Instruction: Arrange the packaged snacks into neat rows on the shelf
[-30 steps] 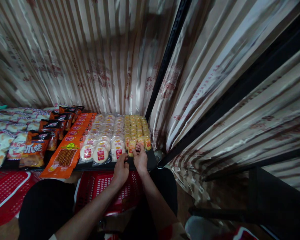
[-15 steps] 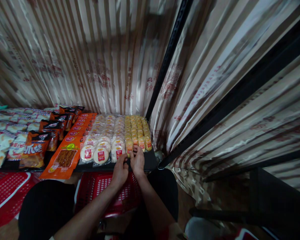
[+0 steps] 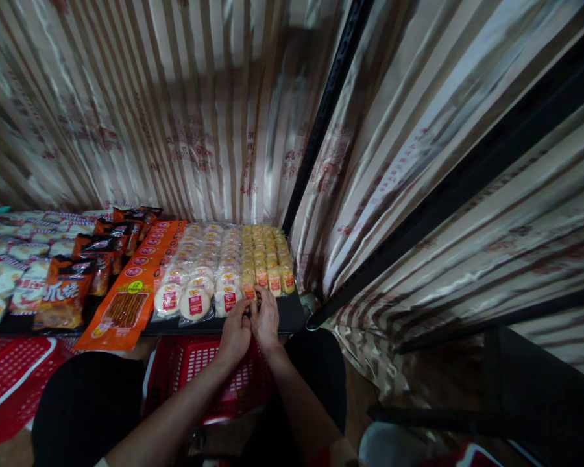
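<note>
Several rows of small yellow wrapped snack packs [image 3: 274,280] stand at the right end of a black shelf [image 3: 292,314]. My left hand [image 3: 236,336] and my right hand [image 3: 265,318] meet at the front pack of the leftmost yellow row [image 3: 248,287]. Fingers of both hands are bent and closed on the lower part of this pack; the fingertips are partly hidden. Just left of my left hand lie round white rice crackers [image 3: 195,303] in clear wrappers with red labels, lined up in rows.
Orange snack bags [image 3: 121,311] overlap in a column further left, beside dark-and-orange bags [image 3: 64,295] and white bags [image 3: 2,285]. Below the shelf sits a red basket [image 3: 199,357], with another red basket [image 3: 14,376] at left. A black post [image 3: 316,143] rises before a striped curtain [image 3: 199,130].
My right hand has come slightly down and left, its fingers now lower on the front yellow pack. My left hand stays almost in place. The view has shifted a little.
</note>
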Demonstrator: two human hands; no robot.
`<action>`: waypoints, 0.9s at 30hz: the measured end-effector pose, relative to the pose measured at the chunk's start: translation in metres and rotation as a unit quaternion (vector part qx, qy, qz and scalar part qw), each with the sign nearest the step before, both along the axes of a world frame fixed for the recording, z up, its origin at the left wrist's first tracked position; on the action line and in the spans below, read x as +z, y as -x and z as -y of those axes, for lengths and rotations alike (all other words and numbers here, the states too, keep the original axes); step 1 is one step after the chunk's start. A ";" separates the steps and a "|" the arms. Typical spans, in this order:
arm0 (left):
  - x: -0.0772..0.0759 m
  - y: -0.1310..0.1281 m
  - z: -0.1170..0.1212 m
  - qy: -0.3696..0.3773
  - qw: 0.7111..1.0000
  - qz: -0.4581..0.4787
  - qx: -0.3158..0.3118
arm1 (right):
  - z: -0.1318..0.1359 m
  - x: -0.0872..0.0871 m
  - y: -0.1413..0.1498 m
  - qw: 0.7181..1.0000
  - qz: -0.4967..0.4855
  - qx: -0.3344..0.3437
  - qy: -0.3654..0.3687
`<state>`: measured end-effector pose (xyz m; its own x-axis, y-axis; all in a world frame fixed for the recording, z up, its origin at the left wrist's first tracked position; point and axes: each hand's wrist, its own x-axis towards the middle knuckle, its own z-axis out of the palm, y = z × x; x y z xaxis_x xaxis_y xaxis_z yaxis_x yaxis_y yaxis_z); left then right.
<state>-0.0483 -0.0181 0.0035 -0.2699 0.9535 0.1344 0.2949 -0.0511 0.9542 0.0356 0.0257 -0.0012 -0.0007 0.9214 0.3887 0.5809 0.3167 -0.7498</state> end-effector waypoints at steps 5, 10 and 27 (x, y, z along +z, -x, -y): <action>0.001 -0.001 0.000 -0.002 1.000 -0.003 0.000 | 0.003 -0.004 0.001 0.999 0.029 -0.038 0.005; 0.005 -0.002 -0.001 -0.010 1.000 -0.010 -0.003 | 0.007 -0.003 0.001 0.997 0.047 -0.053 0.008; -0.003 0.003 0.055 0.035 0.994 -0.072 -0.068 | 0.074 -0.021 -0.019 0.997 -0.072 0.002 0.033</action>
